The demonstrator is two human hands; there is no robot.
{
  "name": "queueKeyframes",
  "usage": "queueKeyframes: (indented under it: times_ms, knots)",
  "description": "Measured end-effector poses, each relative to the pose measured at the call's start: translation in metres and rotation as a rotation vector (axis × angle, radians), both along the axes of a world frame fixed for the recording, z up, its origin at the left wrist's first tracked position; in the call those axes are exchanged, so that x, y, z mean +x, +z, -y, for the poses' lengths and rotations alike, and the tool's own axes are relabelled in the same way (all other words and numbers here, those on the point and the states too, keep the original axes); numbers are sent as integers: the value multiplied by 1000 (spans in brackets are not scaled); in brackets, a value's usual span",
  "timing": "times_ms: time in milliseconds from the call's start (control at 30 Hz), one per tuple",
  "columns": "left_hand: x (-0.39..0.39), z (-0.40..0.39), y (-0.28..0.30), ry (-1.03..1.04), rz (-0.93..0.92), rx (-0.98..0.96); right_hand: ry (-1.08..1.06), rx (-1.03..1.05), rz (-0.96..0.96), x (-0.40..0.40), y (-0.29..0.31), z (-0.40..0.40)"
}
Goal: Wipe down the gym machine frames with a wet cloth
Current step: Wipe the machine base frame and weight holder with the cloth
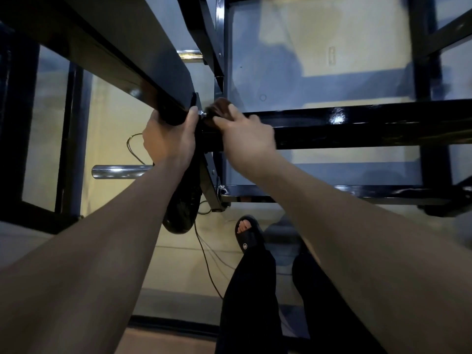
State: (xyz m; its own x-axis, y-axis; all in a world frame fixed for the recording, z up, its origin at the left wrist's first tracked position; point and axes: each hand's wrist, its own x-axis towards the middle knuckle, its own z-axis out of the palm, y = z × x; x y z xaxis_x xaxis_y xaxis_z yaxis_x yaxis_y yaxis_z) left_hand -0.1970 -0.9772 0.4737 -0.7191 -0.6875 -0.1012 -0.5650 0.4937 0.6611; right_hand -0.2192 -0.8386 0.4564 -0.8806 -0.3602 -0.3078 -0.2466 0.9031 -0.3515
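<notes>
The left hand [167,139] grips the slanted frame beam [143,60], likely to steady it, while the right hand [245,135] presses a dark, blurred cloth [221,108] onto the horizontal bar [357,123] at the joint.

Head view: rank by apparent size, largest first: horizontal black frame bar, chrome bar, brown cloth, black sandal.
1. horizontal black frame bar, spans from the hands to the right edge.
2. chrome bar.
3. black sandal and brown cloth: look alike; the cloth is partly hidden under the right hand, so unranked.
</notes>
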Motion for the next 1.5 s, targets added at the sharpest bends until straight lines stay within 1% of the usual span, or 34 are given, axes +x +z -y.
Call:
queueKeyframes:
  times_ms: [67, 200, 300, 367, 467, 567, 667, 733, 800, 1033, 1100, 1133, 1167, 1200, 1267, 1300, 1333, 1367, 1400, 1433, 1500]
  knots:
    - [-1, -1, 1, 10, 5, 0, -66, 8, -22, -1, -2, -32]
    - [-1, -4, 1, 34, 0, 38, -335, 91, -58, 4, -7, -95]
    - [-1, -2, 0, 40, -8, 45, -442, 115, -35, 0, -8, -87]
    - [-2, -3, 0, 40, -15, 43, -419, 101, -8, -3, -4, -63]
    - [-2, -4, -2, 50, -19, 50, -297, 71, 36, -9, -1, -21]
    - [-2, -1, -4, 39, -31, 5, -193, 29, 102, -10, 5, 21]
    - [-2, -4, -3, 29, -25, -22, -78, 6, 118, -6, 6, 30]
    - [-3, -5, 2, 38, -8, -14, -24, 13, 72, -4, 4, 11]
    - [-1, -7, 5, 45, 5, -3, -46, 11, 50, 0, 0, -24]
    - [1, -11, 7, 57, -19, 66, -382, 60, -50, 11, 2, -155]
    - [3, -13, 6, 73, -52, 145, -439, 70, -45, 14, 7, -180]
    - [6, -16, 2, 85, -68, 198, -470, 40, -23, 15, 11, -188]
    - [8, -22, -1, 109, -78, 232, -521, -32, 5, 17, 14, -194]
    - [11, -30, -4, 157, -57, 231, -597, -157, 35, 18, 17, -197]
    - [21, -51, -8, 228, 36, 136, -833, -553, 167, 22, 28, -196]
    - [27, -62, -8, 205, 88, 85, -959, -769, 289, 25, 35, -194]
    - [32, -73, -9, 126, 128, 58, -1060, -971, 430, 28, 41, -192]
    - [38, -80, -9, 2, 156, 44, -1133, -1125, 572, 31, 47, -189]
    - [42, -87, -8, -158, 177, 21, -1172, -1223, 712, 34, 52, -190]
    - [45, -92, -4, -332, 189, -17, -1174, -1268, 843, 36, 57, -191]
    - [45, -100, 7, -640, 186, -105, -1118, -1292, 1067, 37, 63, -194]
